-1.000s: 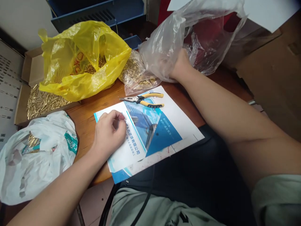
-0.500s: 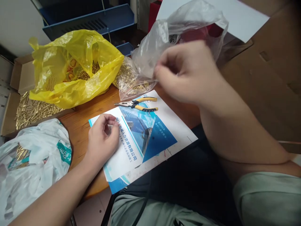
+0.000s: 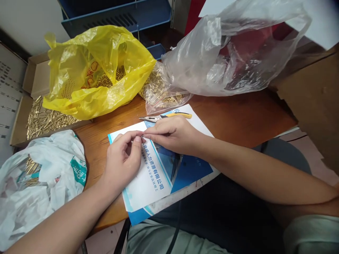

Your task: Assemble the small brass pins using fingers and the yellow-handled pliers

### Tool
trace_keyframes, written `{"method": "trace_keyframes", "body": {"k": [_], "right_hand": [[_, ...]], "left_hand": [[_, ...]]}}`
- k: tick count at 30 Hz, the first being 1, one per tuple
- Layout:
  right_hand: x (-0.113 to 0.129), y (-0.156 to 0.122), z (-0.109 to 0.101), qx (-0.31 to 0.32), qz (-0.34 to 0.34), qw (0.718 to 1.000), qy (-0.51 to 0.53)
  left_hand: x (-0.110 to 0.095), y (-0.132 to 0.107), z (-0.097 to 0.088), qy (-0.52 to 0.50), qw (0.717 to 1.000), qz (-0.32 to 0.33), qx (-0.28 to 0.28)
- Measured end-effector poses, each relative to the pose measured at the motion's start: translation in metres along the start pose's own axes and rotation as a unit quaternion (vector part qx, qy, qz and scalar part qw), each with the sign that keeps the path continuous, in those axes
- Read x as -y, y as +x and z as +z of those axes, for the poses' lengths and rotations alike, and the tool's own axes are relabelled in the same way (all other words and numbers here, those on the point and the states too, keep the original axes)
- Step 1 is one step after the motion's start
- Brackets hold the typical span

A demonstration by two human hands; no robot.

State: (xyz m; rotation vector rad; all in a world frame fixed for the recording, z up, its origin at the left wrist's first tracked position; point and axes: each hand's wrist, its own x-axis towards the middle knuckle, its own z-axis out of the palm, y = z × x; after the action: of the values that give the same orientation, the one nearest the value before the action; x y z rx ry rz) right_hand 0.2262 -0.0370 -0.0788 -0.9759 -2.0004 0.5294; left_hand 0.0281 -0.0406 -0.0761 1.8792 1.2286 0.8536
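Observation:
Over the blue and white printed folder (image 3: pixel 148 180), my two hands meet fingertip to fingertip. My left hand (image 3: pixel 124 153) pinches with thumb and forefinger; a tiny part between the fingertips is too small to name. My right hand (image 3: pixel 176 135) is closed in a pinch against it, and what it holds is mostly hidden. Just behind the right hand lie long-nose pliers (image 3: pixel 152 118) with yellow and black handles, partly covered by that hand.
A yellow plastic bag (image 3: pixel 92 102) holds small brass pieces. Beside it are a clear bag (image 3: pixel 169 100) of similar pieces and a larger clear bag (image 3: pixel 193 67). At left, a cardboard box (image 3: pixel 16 123) and a white bag (image 3: pixel 58 165) contain brass pins, on the wooden table (image 3: pixel 225 113).
My right hand has come down from the clear bag to meet my left fingertips above the folder. The view has shifted slightly, and the pliers are now partly covered.

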Motion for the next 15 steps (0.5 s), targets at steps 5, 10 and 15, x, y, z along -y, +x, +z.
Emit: {"method": "trace_keyframes", "body": {"k": [5, 10, 15], "right_hand": [[-0.002, -0.003, 0.001, -0.012, -0.021, 0.999, -0.045], [-0.001, -0.006, 0.001, -0.009, -0.112, 0.968, -0.226], [0.005, 0.011, -0.036, 0.058, 0.011, 0.955, -0.290]], "left_hand": [[-0.001, 0.003, 0.002, -0.023, 1.000, 0.006, 0.005], [0.001, 0.005, 0.003, -0.063, 0.998, 0.002, 0.006], [-0.002, 0.004, 0.001, -0.047, 0.999, 0.013, -0.001]]}}
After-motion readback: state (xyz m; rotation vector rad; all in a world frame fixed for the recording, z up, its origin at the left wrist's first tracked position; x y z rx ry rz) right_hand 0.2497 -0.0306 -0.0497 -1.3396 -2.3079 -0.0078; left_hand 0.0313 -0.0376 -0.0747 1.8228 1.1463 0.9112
